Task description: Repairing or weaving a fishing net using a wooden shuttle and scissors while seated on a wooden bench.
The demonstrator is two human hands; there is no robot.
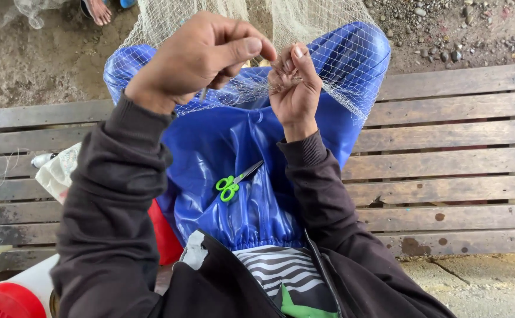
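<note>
A pale fishing net (322,35) drapes over a shiny blue apron (228,147) covering my lap. My left hand (201,56) is raised with thumb and fingers pinched on a thin tool or thread at the net's edge. My right hand (294,85) is closed around a bunch of net mesh, close beside the left thumb. Small green-handled scissors (234,184) lie on the apron below both hands, untouched.
I sit on a wooden slatted bench (446,153) over gravelly ground (446,29). A red and white container (10,294) stands at lower left, a light cloth bundle (60,171) on the bench at left. Another person's bare foot (98,10) shows at top left.
</note>
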